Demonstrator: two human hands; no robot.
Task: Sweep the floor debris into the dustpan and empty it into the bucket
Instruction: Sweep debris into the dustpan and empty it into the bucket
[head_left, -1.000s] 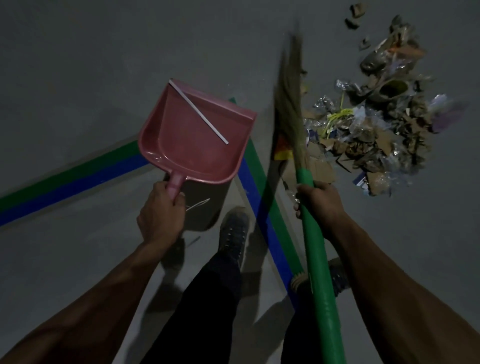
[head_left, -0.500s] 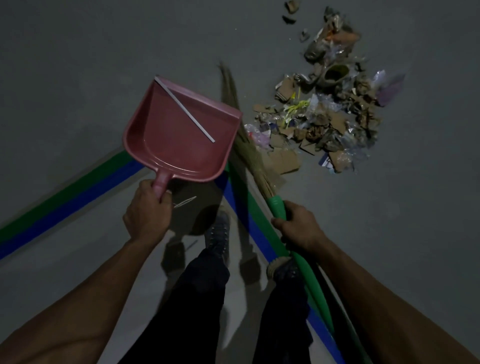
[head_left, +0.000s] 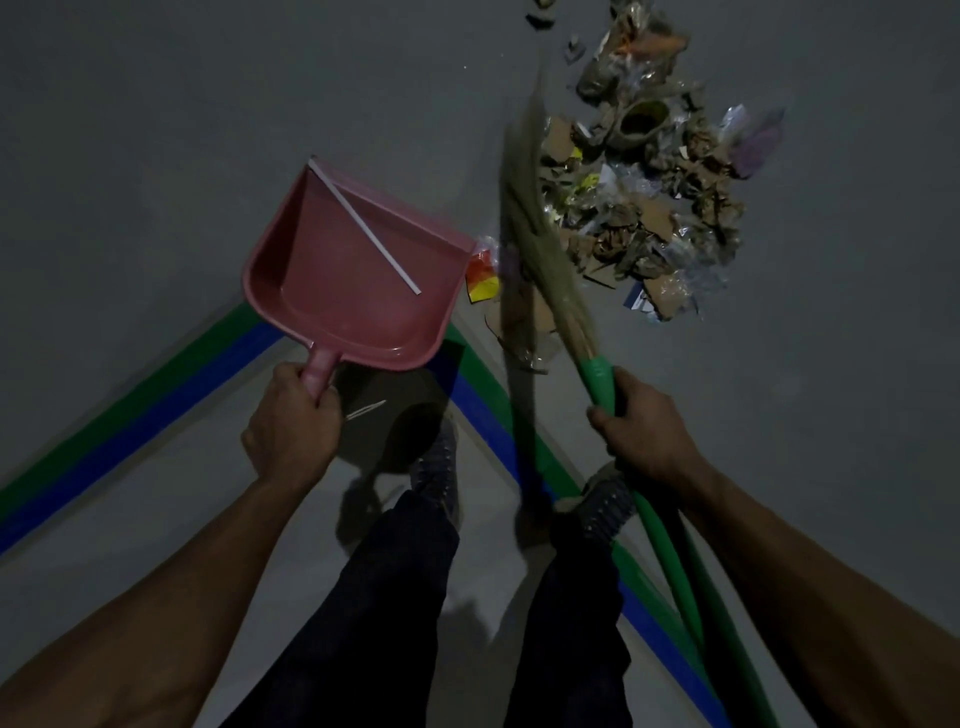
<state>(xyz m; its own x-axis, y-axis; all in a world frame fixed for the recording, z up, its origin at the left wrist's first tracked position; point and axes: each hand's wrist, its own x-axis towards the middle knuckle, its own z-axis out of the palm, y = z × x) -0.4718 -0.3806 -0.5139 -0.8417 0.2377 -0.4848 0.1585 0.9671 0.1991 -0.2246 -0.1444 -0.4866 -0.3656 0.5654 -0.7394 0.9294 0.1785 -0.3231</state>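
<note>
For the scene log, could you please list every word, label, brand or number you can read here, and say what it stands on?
None can be read.
Yellow and red wrapper beside the pink dustpan: any print is blurred.
Blue and white scrap at the near edge of the debris pile: too small and dark to read.
Dustpan, white strip in it, and green broom handle: no markings visible.

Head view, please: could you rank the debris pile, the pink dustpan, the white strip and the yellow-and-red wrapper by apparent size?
1. debris pile
2. pink dustpan, though it is held up nearer the camera, so it looks bigger than it is
3. white strip, long but thin
4. yellow-and-red wrapper
</note>
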